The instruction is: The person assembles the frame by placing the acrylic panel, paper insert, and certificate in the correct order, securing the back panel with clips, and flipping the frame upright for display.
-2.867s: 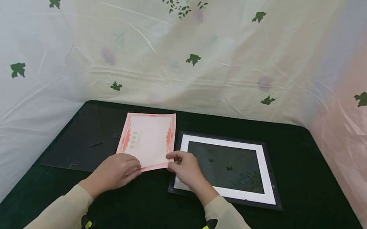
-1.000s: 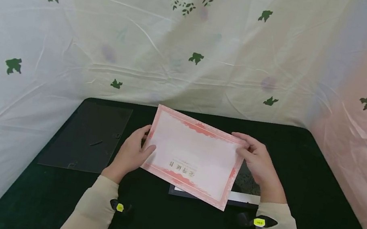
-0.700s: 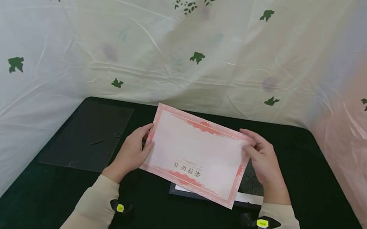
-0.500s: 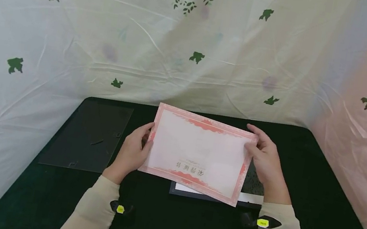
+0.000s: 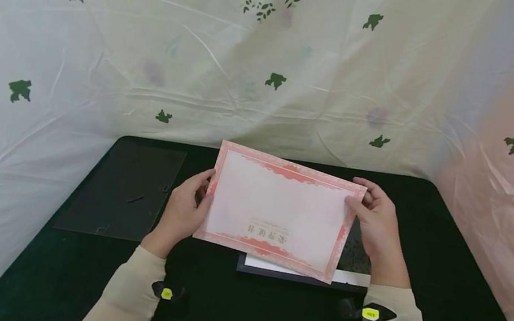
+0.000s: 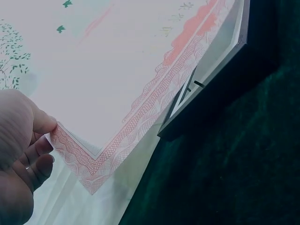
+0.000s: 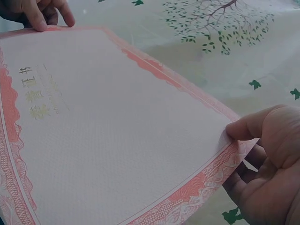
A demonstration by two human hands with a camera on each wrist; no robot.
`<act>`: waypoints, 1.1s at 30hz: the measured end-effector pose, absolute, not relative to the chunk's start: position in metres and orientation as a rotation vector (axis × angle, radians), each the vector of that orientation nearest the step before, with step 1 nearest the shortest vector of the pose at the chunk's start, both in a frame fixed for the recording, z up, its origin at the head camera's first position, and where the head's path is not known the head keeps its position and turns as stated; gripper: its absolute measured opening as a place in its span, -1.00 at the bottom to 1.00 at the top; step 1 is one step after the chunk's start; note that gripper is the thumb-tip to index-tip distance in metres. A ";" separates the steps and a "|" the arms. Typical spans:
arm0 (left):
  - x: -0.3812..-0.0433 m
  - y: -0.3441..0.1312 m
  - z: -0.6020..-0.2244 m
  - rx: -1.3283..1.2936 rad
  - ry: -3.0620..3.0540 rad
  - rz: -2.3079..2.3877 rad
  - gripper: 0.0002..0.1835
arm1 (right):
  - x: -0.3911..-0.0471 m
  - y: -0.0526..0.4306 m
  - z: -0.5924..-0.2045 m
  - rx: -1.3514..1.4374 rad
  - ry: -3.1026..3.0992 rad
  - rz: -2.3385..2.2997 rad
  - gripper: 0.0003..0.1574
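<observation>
A pink-bordered certificate [image 5: 280, 205] is held up in front of me, its gold lettering upside down and near the lower edge. My left hand [image 5: 183, 210] pinches its left edge, thumb on the front, as the left wrist view also shows with the thumb [image 6: 44, 123]. At the upper right corner, my right hand [image 5: 379, 228] pinches the sheet between thumb and fingers; the right wrist view shows that thumb [image 7: 243, 129] on the printed face. Behind the certificate lies a dark picture frame [image 5: 242, 266] with a white mat [image 5: 264, 264], mostly hidden by the sheet.
A dark frame backing board [image 5: 123, 188] with small metal clips lies flat on the table's left side. The table [image 5: 249, 320] has a dark green cover. Pale fabric [image 5: 229, 81] with leaf prints hangs behind and at both sides.
The certificate was upright over the space between board and frame; it has been turned sideways and carried right, over the frame. Both hands have shifted grip, and lately the sheet has levelled slightly.
</observation>
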State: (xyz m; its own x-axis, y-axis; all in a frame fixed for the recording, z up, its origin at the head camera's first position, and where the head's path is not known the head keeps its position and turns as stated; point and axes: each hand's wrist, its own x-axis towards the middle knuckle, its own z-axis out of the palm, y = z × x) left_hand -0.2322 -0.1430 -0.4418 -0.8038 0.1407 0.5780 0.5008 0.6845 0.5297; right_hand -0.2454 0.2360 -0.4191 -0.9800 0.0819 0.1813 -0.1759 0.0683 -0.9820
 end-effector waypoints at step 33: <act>-0.229 -0.145 -0.437 -0.543 -2.193 -1.055 -0.78 | -0.231 0.241 -0.400 0.301 -1.883 2.124 -0.80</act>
State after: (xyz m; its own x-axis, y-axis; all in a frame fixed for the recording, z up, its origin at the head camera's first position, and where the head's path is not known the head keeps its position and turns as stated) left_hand -0.2293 -0.1453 -0.4370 -0.7120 0.0890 0.6966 0.5997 0.5931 0.5372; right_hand -0.2306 0.2413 -0.3996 -0.9372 0.0743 0.3408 -0.3472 -0.1069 -0.9317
